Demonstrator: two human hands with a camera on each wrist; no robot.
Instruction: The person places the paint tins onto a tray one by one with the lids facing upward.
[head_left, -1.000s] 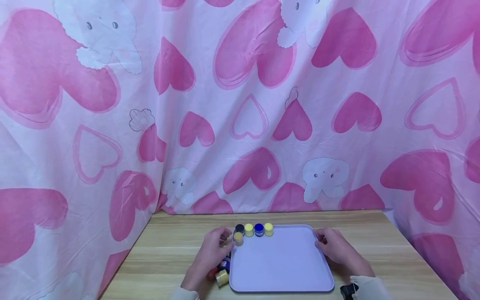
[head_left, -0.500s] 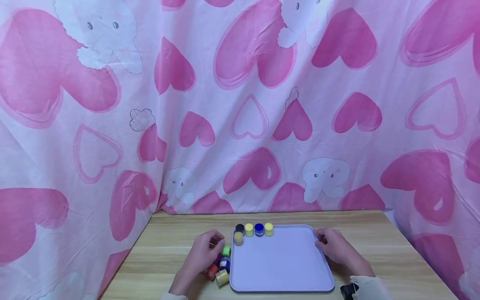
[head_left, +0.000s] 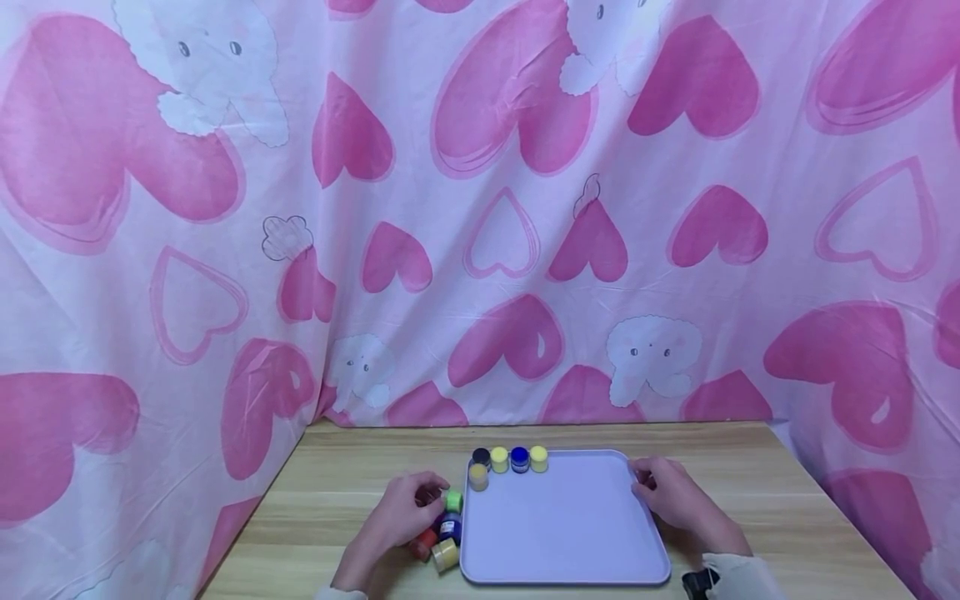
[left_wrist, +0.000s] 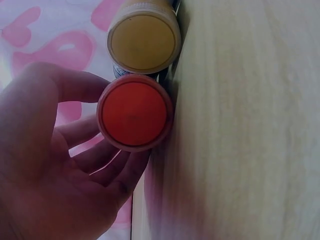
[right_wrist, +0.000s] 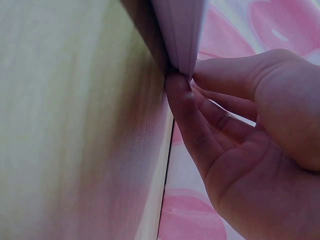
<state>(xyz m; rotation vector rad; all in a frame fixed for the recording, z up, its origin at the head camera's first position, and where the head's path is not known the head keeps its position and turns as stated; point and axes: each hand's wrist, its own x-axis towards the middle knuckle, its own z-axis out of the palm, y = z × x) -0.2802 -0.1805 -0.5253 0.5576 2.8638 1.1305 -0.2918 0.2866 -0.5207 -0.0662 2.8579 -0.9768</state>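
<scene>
My left hand (head_left: 408, 504) is beside a small paint pot with a green lid (head_left: 453, 501), its thumb and forefinger apart, right at the pot's left side. In the left wrist view, a red-lidded paint pot (left_wrist: 135, 114) stands in front of the left hand (left_wrist: 65, 145) and hides its fingertips. A tan-lidded pot (left_wrist: 145, 42) lies past the red one. My right hand (head_left: 667, 492) holds the right edge of a pale lilac tray (head_left: 562, 533). In the right wrist view, thumb and forefinger of the right hand (right_wrist: 240, 125) pinch the tray's rim (right_wrist: 182, 40).
Along the tray's back left stand pots with black (head_left: 481, 457), yellow (head_left: 499, 459) and blue (head_left: 519, 458) lids, another yellow one (head_left: 538, 458), and a tan one (head_left: 477, 477) in front. A dark blue pot (head_left: 450, 527) lies left of the tray. Heart-patterned cloth (head_left: 510, 250) hangs behind.
My left hand has drawn back from the tan-lidded pot at the tray's corner, leaving it there, and moved left and nearer to the green-lidded pot. The right hand stays at the tray's edge.
</scene>
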